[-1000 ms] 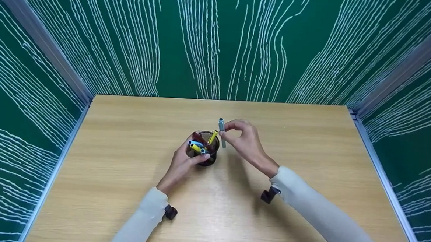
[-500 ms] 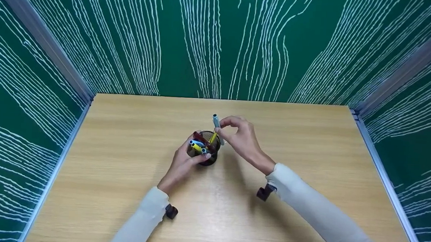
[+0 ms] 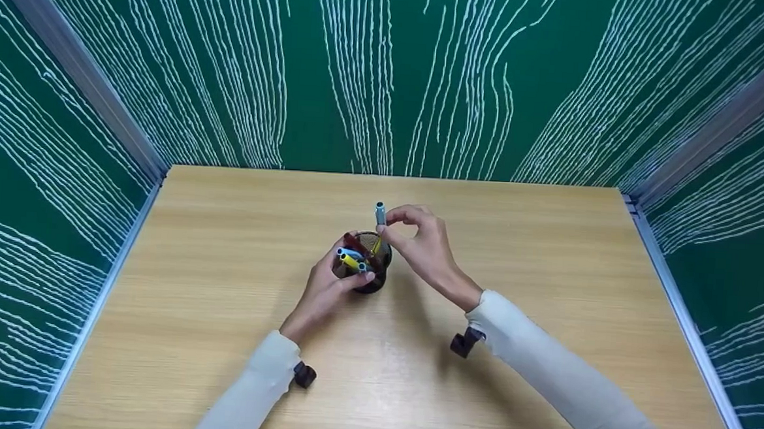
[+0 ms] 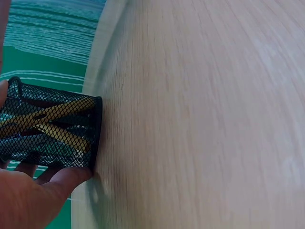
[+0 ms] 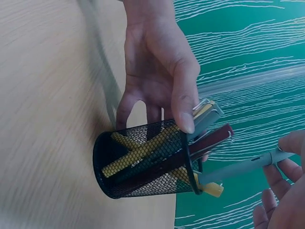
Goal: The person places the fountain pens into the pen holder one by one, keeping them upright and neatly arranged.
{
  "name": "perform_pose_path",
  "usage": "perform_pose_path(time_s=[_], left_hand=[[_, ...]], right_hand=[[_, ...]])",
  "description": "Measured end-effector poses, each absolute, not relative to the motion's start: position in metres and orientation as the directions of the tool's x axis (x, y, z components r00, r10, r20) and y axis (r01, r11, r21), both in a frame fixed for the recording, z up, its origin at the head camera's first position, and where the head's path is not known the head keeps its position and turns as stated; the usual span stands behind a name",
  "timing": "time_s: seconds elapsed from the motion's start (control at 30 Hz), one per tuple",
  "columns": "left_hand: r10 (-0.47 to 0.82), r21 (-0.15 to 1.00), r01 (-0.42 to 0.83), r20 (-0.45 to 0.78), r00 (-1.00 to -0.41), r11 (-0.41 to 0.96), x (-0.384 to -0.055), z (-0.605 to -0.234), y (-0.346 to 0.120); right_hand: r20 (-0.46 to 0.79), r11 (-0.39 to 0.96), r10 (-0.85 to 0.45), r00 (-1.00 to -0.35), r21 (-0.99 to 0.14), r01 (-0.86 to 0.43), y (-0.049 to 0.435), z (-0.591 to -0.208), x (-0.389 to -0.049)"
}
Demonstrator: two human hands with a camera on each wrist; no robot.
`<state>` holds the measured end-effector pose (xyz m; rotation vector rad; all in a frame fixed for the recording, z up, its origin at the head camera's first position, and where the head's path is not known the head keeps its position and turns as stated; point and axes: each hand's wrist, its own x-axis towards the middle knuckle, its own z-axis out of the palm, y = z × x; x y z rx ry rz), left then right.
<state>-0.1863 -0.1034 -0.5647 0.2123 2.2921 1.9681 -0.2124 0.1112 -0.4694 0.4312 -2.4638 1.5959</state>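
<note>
A black mesh pen cup stands on the table, and my left hand grips it around the side, thumb near the rim. Inside it lean several pens: a yellow pen, a dark red pen and blue ones among them. Between thumb and fingertips, my right hand pinches a pale blue-grey pen by its upper part. In the right wrist view that pen's lower end meets the cup's mouth; how deep it reaches cannot be told. The left wrist view shows yellow pens crossing behind the mesh.
The wooden table runs back to a green panel with white wavy lines. Similar panels rise left and right behind metal rails. A small dark device hangs at each sleeve cuff.
My right hand has moved left with the blue-grey pen, from beside the cup to over its mouth, then slightly lower. The left hand keeps its grip on the cup.
</note>
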Motion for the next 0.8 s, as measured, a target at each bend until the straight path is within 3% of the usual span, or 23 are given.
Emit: perform_pose_path(time_s=[0.6, 0.8], left_hand=[[0.204, 0.994, 0.032, 0.009, -0.979, 0.108, -0.185, -0.565, -0.103], [0.238, 0.954, 0.019, -0.055, -0.970, 0.299, -0.177, -0.565, -0.117]], right_hand=[[0.281, 0.424, -0.156, -0.947, -0.847, -0.322, 0.132, -0.489, -0.205], [0.244, 0.480, -0.168, -0.955, -0.826, -0.296, 0.158, -0.494, -0.194]])
